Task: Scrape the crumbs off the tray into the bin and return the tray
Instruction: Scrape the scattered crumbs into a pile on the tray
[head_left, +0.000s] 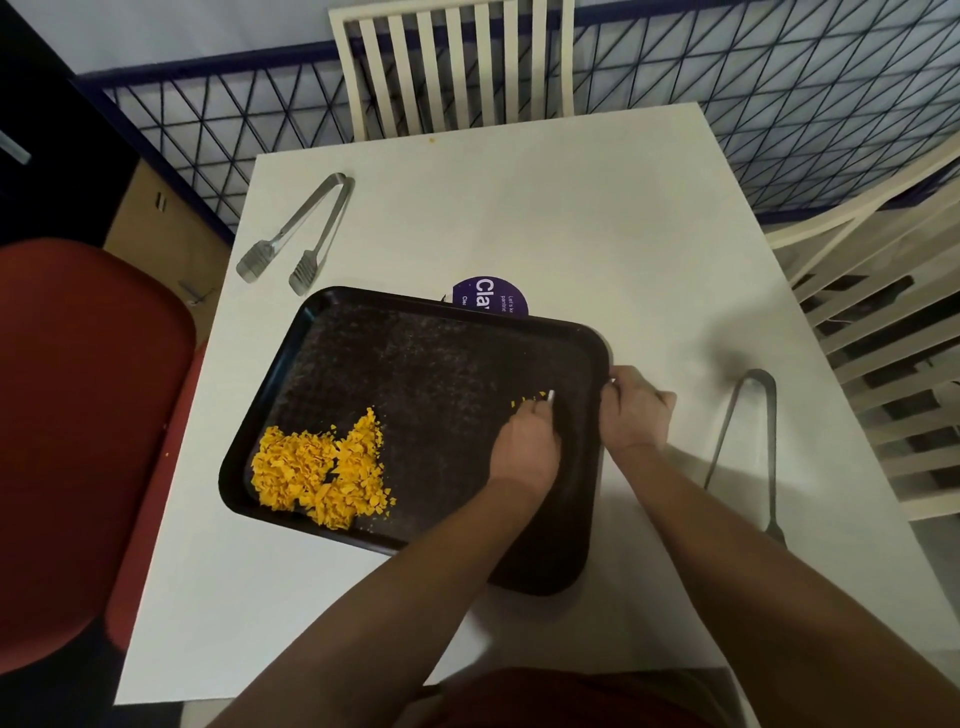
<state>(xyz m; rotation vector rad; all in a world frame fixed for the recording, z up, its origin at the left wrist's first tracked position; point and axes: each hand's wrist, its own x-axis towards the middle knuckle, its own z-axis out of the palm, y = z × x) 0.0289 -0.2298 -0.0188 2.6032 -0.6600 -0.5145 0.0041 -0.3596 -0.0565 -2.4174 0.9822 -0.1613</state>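
Tray (415, 374): on the tabletop (597, 218), centre. Crumbs (317, 467): heaped at its 8 o'clock corner, strays at 3 o'clock. Your left hand (527, 447) pinches a small white scraper (550, 396); right hand (634, 410) grips the 3 o'clock rim. Risk: a quick sweep probably flicks crumbs over the low rim.

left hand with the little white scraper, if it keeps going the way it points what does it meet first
Probably the few loose crumbs just ahead of the left hand, then the tray's far rim.
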